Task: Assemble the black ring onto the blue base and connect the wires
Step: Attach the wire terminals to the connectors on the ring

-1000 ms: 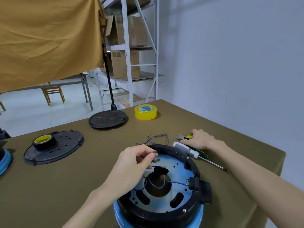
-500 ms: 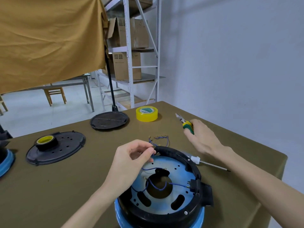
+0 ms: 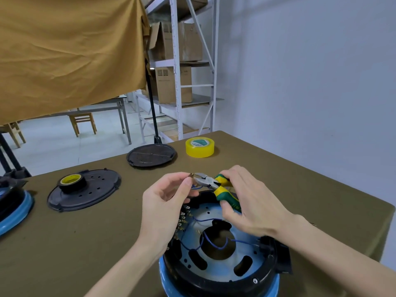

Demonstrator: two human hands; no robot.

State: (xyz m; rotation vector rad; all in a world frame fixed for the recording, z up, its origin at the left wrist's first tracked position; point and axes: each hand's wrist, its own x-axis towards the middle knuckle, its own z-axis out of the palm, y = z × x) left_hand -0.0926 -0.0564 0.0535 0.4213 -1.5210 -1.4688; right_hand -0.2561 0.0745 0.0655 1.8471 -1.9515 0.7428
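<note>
Left hand [image 3: 169,196] pinches blue wire [image 3: 196,186] end above black ring [image 3: 216,281]; right hand [image 3: 250,202] grips green-yellow pliers [image 3: 216,186], nose at the wire tip. Ring sits on blue base [image 3: 171,285]. Yellow tape roll [image 3: 199,147] well beyond ring.

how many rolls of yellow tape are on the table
2: a larger yellow tape roll at the table's far edge, and a smaller yellow tape roll on the black perforated plate at left. None appear hidden.
</note>
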